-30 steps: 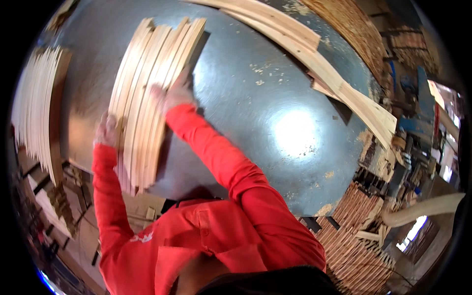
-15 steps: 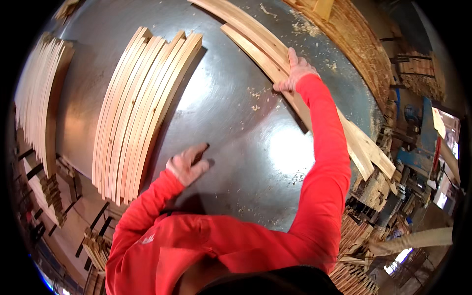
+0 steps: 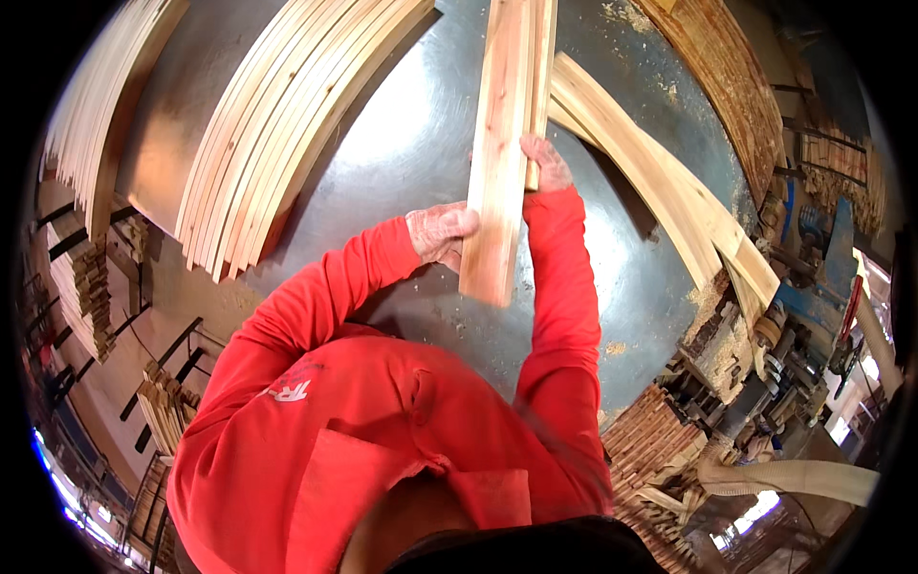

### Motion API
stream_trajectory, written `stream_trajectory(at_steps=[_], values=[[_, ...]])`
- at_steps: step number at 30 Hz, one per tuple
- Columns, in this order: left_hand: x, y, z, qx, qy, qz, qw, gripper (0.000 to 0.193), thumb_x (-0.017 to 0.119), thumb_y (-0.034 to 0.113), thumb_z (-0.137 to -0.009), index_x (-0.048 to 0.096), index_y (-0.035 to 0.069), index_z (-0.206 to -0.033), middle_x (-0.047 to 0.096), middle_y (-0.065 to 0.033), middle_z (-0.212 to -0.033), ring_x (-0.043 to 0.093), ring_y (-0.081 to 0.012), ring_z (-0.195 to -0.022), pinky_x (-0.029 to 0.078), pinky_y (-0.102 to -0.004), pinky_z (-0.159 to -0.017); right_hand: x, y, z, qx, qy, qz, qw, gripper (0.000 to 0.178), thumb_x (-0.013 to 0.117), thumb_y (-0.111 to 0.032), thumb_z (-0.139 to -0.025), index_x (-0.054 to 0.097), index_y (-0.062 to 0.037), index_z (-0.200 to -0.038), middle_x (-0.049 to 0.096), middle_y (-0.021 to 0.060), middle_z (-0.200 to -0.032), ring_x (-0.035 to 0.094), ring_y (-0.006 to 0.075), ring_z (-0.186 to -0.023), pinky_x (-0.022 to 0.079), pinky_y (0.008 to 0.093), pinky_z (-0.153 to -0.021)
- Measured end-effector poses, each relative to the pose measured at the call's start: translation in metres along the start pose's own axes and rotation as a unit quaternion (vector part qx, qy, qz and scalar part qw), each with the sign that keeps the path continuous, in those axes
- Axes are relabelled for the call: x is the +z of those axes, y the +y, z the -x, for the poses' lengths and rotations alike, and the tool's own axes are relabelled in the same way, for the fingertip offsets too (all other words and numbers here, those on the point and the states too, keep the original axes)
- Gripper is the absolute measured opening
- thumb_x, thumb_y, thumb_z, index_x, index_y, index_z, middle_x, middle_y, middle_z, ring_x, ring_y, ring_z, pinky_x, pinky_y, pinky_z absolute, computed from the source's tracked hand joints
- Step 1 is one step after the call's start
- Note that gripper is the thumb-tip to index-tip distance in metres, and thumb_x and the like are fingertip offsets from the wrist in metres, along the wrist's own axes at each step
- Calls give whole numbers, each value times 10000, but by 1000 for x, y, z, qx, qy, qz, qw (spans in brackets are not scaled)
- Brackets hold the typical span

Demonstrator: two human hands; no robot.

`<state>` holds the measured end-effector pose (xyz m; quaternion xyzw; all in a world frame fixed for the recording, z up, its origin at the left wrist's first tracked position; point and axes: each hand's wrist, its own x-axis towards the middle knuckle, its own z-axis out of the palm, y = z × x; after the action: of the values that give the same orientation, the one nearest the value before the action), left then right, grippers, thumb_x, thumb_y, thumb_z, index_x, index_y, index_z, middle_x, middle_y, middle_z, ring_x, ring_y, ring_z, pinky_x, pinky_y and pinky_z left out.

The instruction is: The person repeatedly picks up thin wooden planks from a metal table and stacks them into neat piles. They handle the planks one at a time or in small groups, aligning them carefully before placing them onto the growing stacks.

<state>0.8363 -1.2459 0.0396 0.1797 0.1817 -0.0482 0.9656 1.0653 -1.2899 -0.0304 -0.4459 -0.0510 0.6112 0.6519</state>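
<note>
Two wooden boards (image 3: pixel 499 182) lie side by side in front of me, running lengthwise away over the metal table (image 3: pixel 378 167). My left hand (image 3: pixel 442 232) grips the near left edge of the wider board, its fingers hidden underneath. The narrower board's near end is in my right hand (image 3: pixel 545 163), thumb on the side and the other fingers mostly out of sight. To the right of that hand, curved boards (image 3: pixel 636 143) lie crossed on the table. At the left stands a row of curved wooden boards (image 3: pixel 287 124) set on edge, close together.
A larger stack of curved boards (image 3: pixel 105 115) is at the far left. Along the right edge runs a wide wooden piece (image 3: pixel 732 96) with shavings near it. Machinery (image 3: pixel 765 383), a ribbed hose (image 3: pixel 794 478) and piled wood strips (image 3: pixel 660 440) are at the lower right.
My right hand has brought boards from the right toward the middle. My left hand, formerly empty over the table, now grips one. The view has shifted, and the left row appears higher.
</note>
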Motion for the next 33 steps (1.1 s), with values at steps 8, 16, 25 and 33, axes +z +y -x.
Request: stream_trajectory(at_steps=[8,16,25,33], values=[[-67,8,42,168,328,-247,896,550,735,261,-803,540,-3,-1244,668,-82,-972,604,-157,-903,495,-293,-830,99,20,77,45,100,504,857,996,791,-331,-686,228,-65,-1464,523,276,-1176,555,354,-1094,490,469,-931],[-63,-10,46,111,529,-617,572,751,723,330,-777,390,-34,-1343,585,-252,-1218,586,-328,-1131,468,-382,-915,58,-83,46,-34,93,950,295,1249,600,-772,-641,-18,-137,-1522,-1,239,-1556,16,390,-1445,-37,577,-1135],[-63,28,163,81,561,-807,164,875,766,285,-708,324,40,-1424,440,-265,-1342,473,-437,-1175,422,-520,-956,24,-181,-17,60,80,956,275,916,676,-175,-734,174,-217,-1500,406,161,-1414,428,358,-1288,373,443,-1055],[6,5,70,209,336,-551,735,767,719,302,-807,352,-25,-1395,539,-236,-1288,545,-313,-1193,450,-379,-993,27,-180,-18,130,48,666,733,683,722,-272,-773,426,-123,-1370,587,135,-1229,567,271,-1113,470,389,-957]])
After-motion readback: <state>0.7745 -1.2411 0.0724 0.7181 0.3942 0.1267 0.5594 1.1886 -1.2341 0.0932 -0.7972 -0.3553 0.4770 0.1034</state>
